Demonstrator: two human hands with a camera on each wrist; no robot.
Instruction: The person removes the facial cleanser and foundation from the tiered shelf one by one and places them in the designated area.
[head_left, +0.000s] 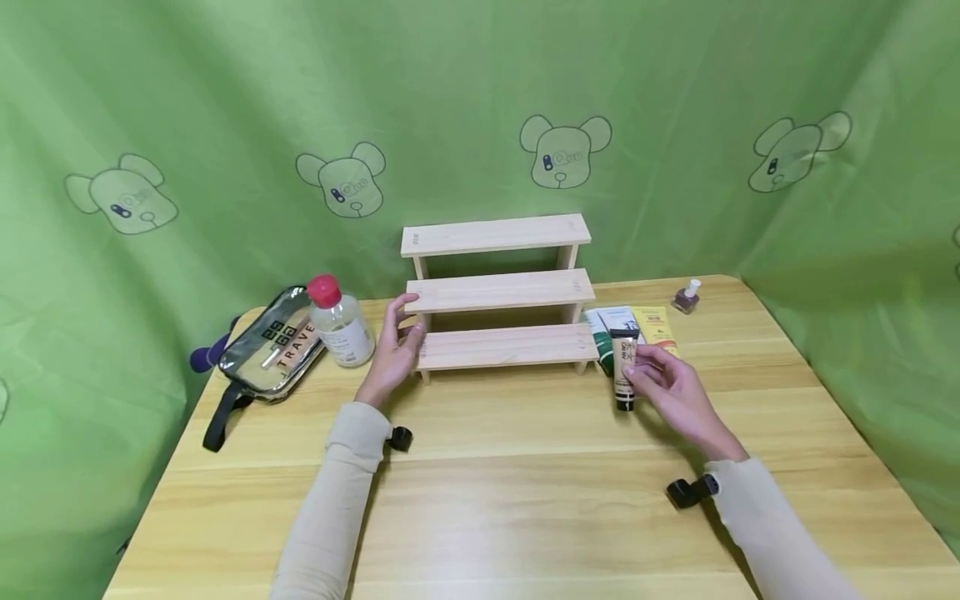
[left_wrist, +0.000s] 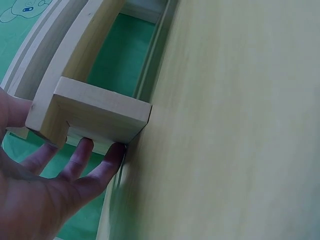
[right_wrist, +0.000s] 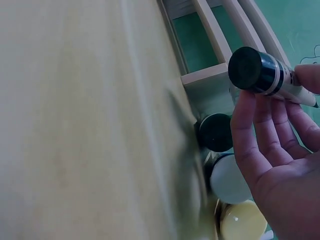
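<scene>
Backdrop [head_left: 480,100]: green cloth, softly creased, printed with pale bear heads; hangs behind and to both sides.

Table [head_left: 525,500]: light wood, straight grain, smooth rectangular top.

Stepped rack [head_left: 498,292]: three tiers of pale unfinished wooden slats on square posts, standing at the middle back of the table. Left hand [head_left: 393,346] rests against its left end, fingers [left_wrist: 80,157] straight and relaxed, tips touching the underside of a slat end at the corner post.

Pouch [head_left: 273,346]: clear glossy plastic with dark trim and a black strap, lettered "TRAVE", lying left of the rack. A purple object [head_left: 210,354], mostly hidden, lies just beyond it.

Bottle [head_left: 339,321]: clear rounded plastic, red cap, white label, upright between pouch and rack.

Tubes, lying flat just right of the rack: green [head_left: 598,337], white [head_left: 619,318] and yellow [head_left: 654,327], caps toward the person.

Beige tube [head_left: 624,367]: slim cylinder, glossy black round cap pointing down, printed lettering. Right hand [head_left: 675,392] pinches it between thumb and fingertips, above the table, in front of the flat tubes and right of the rack's lowest tier.

Nail-polish bottle [head_left: 686,297]: small, dark mauve glass, white cap, upright at the table's back right.
</scene>
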